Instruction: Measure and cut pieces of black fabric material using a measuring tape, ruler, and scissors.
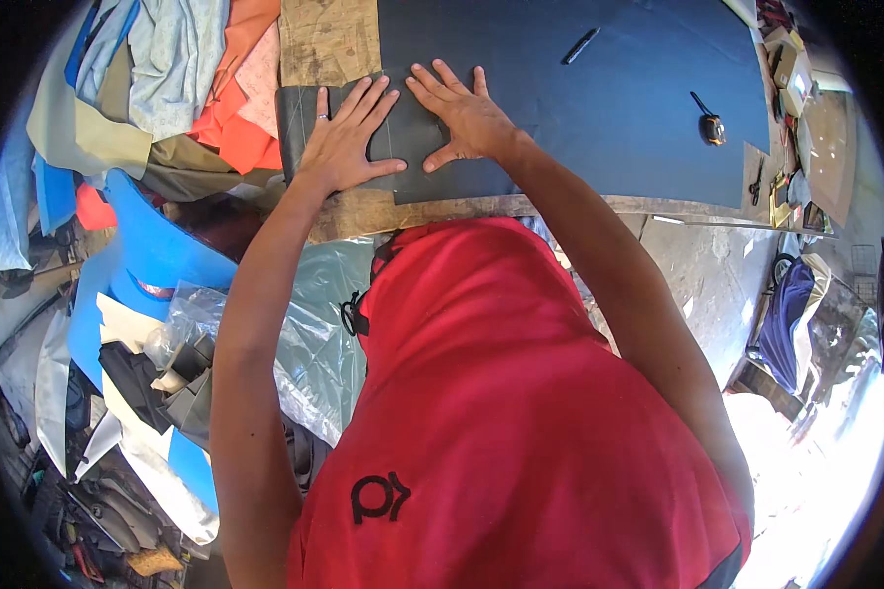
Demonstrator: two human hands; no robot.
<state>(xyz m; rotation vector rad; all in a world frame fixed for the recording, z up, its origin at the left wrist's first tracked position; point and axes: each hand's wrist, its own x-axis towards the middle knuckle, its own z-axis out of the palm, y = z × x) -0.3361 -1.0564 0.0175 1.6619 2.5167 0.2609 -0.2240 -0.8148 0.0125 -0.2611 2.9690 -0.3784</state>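
My left hand lies flat with spread fingers on the near-left part of a dark sheet of material, which is spread over a worn wooden worktable. To its right, my right hand also presses flat on the sheet, fingers and thumb apart. The thumbs are near each other but not touching. Thin pale lines run on the material beside my left hand. A black pen lies beyond my right hand, and a small black-and-orange tape measure is farther right. Black scissors lie at the right edge.
Heaped fabric in orange, pale and olive colours fills the left side, with blue sheets and scraps below. A clear plastic sheet lies under the table's front edge. Small items line the right edge; a dark blue cloth bundle is beyond.
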